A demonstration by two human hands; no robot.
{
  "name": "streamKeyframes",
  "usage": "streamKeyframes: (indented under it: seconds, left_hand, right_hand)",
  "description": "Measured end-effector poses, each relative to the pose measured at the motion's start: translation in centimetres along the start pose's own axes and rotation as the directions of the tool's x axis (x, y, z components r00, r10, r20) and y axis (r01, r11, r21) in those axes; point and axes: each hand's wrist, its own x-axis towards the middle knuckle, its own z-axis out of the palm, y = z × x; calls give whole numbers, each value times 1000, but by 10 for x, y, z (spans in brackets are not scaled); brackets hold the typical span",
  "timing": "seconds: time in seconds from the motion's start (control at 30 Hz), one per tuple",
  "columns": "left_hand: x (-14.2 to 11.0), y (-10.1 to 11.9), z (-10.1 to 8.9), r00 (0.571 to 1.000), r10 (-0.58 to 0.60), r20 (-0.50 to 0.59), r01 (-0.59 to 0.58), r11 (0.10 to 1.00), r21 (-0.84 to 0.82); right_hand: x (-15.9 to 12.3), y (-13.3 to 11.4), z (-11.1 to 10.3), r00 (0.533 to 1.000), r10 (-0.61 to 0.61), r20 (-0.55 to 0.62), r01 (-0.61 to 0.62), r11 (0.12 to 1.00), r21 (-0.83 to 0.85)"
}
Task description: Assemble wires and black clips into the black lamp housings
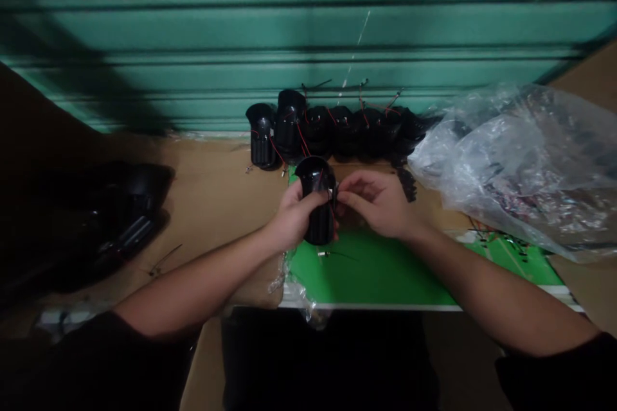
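My left hand (294, 215) is closed round a glossy black plastic housing (319, 228) with a flared top, its thumb lying across the front. A thin red wire runs down the housing's front. At the housing's right edge, my right hand (378, 202) pinches with thumb and forefinger; what lies between the fingertips is too small and dark to name. Below the housing, a small connector (324, 253) with a thin dark lead shows over the green mat (380, 276).
Several similar black housings (263, 141) with red wires stand in a row by the green ribbed wall (308, 32). A clear plastic bag (520, 160) of small parts lies right, near loose wires (504, 234). More black parts (139, 199) lie left on the cardboard (212, 205).
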Motion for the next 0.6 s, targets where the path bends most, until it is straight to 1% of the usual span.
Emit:
streamKeyframes:
  seconds: [0.1,0.2,0.27,0.33,0.47,0.53,0.6]
  left_hand:
    - [3,-2,0,998,-33,-55,31,999,-36]
    - [6,-6,-2,995,-40,-88,35,998,-54]
    - [7,-8,-2,994,-41,-101,35,998,-58]
    - [7,-8,-2,992,-42,-116,37,998,-50]
    - [6,-7,-1,983,-51,-177,46,998,-34]
    - [6,-7,-1,976,-63,-209,57,998,-33]
    - [6,-7,-1,971,-80,-224,73,997,-36]
  right_hand:
    - [-5,5,7,992,-89,-88,80,992,-101]
    - [-9,10,10,984,-134,-114,110,975,-193]
    - [-10,12,10,982,-154,-111,125,964,-236]
    - [-11,12,10,976,-191,-108,149,937,-316]
    - [-13,7,11,955,-289,-64,215,826,-521]
    - [-13,5,12,947,-321,-27,248,779,-576]
    - [-14,4,12,944,-329,1,264,757,-598]
